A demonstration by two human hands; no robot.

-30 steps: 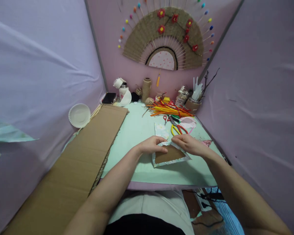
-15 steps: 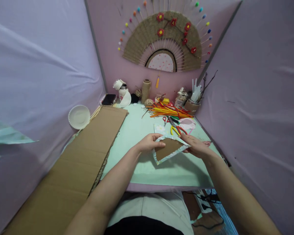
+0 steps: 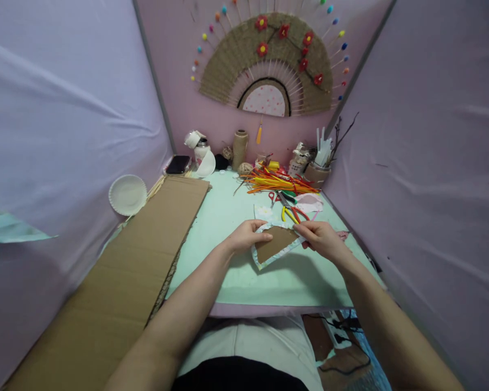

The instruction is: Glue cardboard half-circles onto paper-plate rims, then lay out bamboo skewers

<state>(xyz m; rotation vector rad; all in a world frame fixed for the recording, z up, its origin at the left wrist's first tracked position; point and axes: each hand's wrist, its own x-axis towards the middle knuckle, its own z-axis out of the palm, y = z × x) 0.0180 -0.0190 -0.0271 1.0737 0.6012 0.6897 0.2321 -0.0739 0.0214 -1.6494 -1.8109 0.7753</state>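
Observation:
Above the pale green tabletop I hold a fan-shaped piece of cardboard (image 3: 275, 244), brown in the middle, with light patterned fabric folded over its edges. My left hand (image 3: 248, 237) grips its left side, the thumb lying on the brown face and the fingers behind. At the right corner my right hand (image 3: 318, 239) pinches the fabric edge between thumb and fingers. Just beyond the piece lie pliers (image 3: 295, 213) with red and yellow handles, red-handled scissors (image 3: 272, 199) and a scrap of flowered fabric (image 3: 263, 212).
A long cardboard sheet (image 3: 138, 260) covers the left side. Orange and yellow strips (image 3: 275, 180) lie at the back, near a twine spool (image 3: 240, 149) and a pot of white sticks (image 3: 318, 172). A phone (image 3: 178, 164) rests back left. A decorated fan (image 3: 269, 65) hangs on the wall.
My right hand has shifted slightly left along the top edge, now covering the piece's right corner. My left hand keeps its hold. The whole view has moved a little.

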